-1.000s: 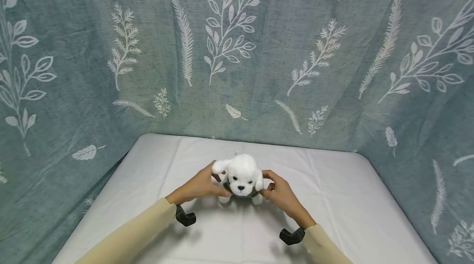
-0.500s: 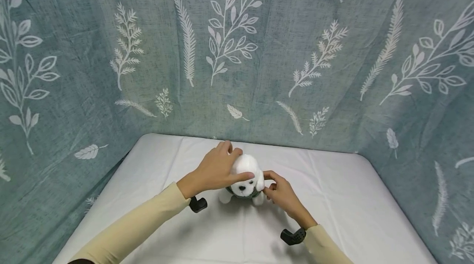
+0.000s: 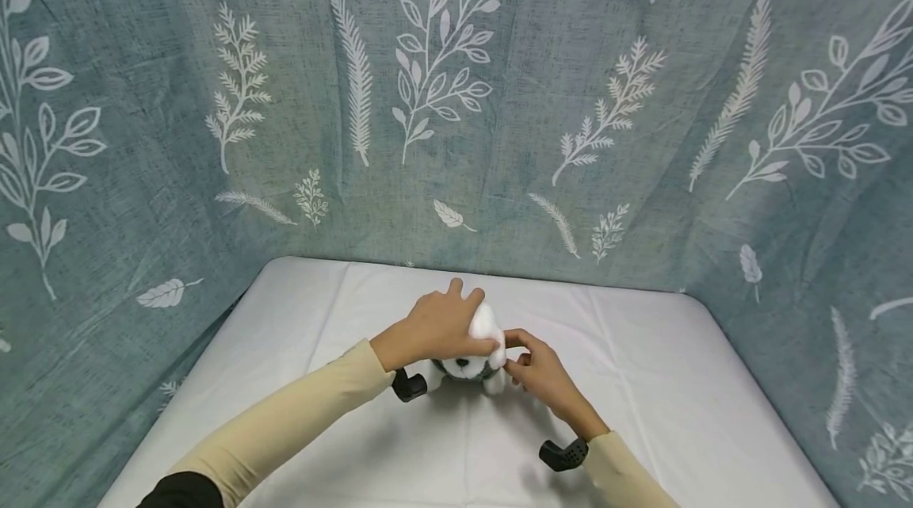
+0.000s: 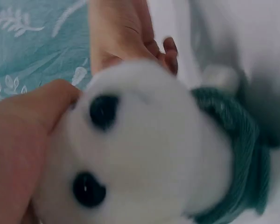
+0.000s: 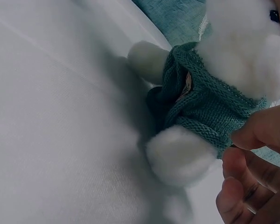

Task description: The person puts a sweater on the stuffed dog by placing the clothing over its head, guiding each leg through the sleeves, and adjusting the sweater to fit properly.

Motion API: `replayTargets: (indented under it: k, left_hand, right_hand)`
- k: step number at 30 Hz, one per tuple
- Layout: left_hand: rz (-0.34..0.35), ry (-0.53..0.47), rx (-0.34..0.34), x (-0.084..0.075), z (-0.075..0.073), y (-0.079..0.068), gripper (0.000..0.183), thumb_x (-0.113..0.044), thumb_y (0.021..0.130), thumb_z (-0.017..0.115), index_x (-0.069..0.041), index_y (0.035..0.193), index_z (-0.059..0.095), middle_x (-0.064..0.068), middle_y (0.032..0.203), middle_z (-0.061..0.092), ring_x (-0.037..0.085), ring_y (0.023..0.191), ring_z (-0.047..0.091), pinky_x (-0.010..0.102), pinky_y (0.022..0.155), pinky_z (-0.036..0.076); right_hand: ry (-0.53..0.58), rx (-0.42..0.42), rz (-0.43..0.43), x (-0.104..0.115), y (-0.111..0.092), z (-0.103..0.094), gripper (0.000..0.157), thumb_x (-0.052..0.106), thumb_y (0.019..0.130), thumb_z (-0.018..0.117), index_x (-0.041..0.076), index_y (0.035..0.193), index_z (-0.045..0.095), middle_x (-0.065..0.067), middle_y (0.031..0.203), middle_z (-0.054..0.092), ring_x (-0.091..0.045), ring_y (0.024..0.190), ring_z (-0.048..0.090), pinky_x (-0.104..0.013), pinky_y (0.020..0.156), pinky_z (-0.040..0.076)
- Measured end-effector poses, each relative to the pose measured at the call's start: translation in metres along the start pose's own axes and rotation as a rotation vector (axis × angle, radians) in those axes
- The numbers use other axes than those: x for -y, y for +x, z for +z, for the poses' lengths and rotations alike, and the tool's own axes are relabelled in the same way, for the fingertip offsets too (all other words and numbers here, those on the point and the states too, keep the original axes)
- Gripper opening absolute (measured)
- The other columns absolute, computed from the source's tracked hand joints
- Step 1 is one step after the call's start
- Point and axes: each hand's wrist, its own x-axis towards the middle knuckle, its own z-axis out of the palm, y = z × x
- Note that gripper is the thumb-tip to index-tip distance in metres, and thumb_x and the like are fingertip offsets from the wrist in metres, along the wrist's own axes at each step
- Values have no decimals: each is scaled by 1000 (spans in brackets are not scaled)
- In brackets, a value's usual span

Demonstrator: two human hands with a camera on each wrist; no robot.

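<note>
A white plush dog [image 3: 485,319] in a green knitted sweater [image 5: 212,112] stands on the white-covered table [image 3: 642,381], facing me. My left hand [image 3: 441,324] lies over its head, fingers spread across the top and thumb over the face toward the ear on my right. Most of the head and the eyes are hidden in the head view, but both dark eyes [image 4: 103,111] show in the left wrist view, beside the thumb. On the other side, my right hand [image 3: 544,377] holds the dog, thumb and index fingertip pinching the sweater's edge in the right wrist view.
A blue-green curtain [image 3: 499,215] with white leaf prints hangs behind the table and along both sides. A black wrist camera [image 3: 563,455] sits on the right wrist, another black camera [image 3: 410,386] on the left. Faint creases run across the table cover.
My left hand has left the dog's side, risen onto its head and slid right over the face. My right hand stays at the dog's side, and the dog keeps nearly the same place.
</note>
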Motion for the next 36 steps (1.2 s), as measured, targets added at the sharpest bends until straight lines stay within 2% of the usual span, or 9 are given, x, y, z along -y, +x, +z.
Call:
replayTargets:
  k: [3, 9, 15, 18, 23, 26, 29, 32, 36]
  left_hand:
    - [32, -113, 13, 8, -2, -1, 65, -59, 90, 68, -17, 137, 55, 15, 115, 53, 21, 72, 59, 33, 59, 52]
    - [176, -263, 46, 27, -13, -4, 50, -36, 89, 77, -25, 135, 59, 6, 115, 53, 18, 93, 57, 33, 74, 53]
    - [345, -281, 121, 43, -22, -6, 54, -26, 90, 78, -25, 140, 57, 3, 133, 52, 22, 114, 50, 37, 92, 47]
    - [380, -266, 162, 48, -23, -8, 56, -30, 93, 76, -27, 144, 53, 5, 141, 48, 24, 120, 47, 40, 96, 45]
    - [265, -224, 194, 46, -21, -14, 55, -53, 100, 62, -35, 149, 44, 13, 153, 34, 31, 128, 45, 47, 96, 48]
    - [161, -123, 130, 36, -16, -17, 65, -71, 96, 53, -35, 150, 43, 17, 153, 36, 36, 126, 49, 50, 93, 49]
    - [36, -26, 67, 26, -13, -19, 87, -83, 85, 56, -31, 153, 42, 21, 139, 48, 36, 113, 56, 49, 83, 53]
    - [-30, -32, 44, 22, -11, -19, 94, -78, 80, 69, -23, 152, 42, 19, 120, 57, 33, 98, 60, 44, 72, 54]
    - [10, -143, 32, 31, -9, -16, 76, -49, 83, 81, -20, 145, 48, 15, 110, 59, 28, 93, 62, 40, 70, 55]
  right_hand:
    - [-7, 6, 0, 0, 0, 0, 37, 5, 96, 70, 24, 127, 66, -4, 124, 65, -22, 65, 60, -30, 51, 46]
    - [0, 29, -6, 0, -1, -1, 35, 6, 97, 69, 25, 126, 65, -3, 122, 66, -29, 68, 60, -33, 52, 47]
    - [1, 36, -23, -1, 0, -2, 33, 6, 98, 68, 23, 126, 65, -3, 119, 67, -27, 66, 59, -35, 51, 48]
    - [3, 30, -25, -2, 1, -3, 32, 6, 98, 68, 23, 125, 66, -4, 117, 67, -25, 66, 59, -34, 51, 48]
    - [10, 28, -25, -2, 2, -4, 31, 7, 98, 68, 23, 124, 66, -4, 115, 67, -24, 66, 59, -33, 51, 47]
    - [13, 37, -25, -1, 1, -4, 30, 8, 99, 68, 23, 125, 65, -5, 115, 66, -23, 66, 58, -33, 51, 47]
    - [14, 40, -28, 0, 1, -3, 30, 8, 99, 67, 23, 126, 64, -5, 116, 66, -22, 66, 58, -34, 52, 47]
    - [14, 35, -29, 1, 1, -3, 30, 9, 100, 67, 23, 126, 65, -5, 116, 66, -22, 66, 58, -34, 52, 47]
    - [24, 22, -21, 4, 1, -1, 26, 17, 102, 68, 23, 126, 65, -5, 115, 67, -22, 64, 58, -33, 51, 46]
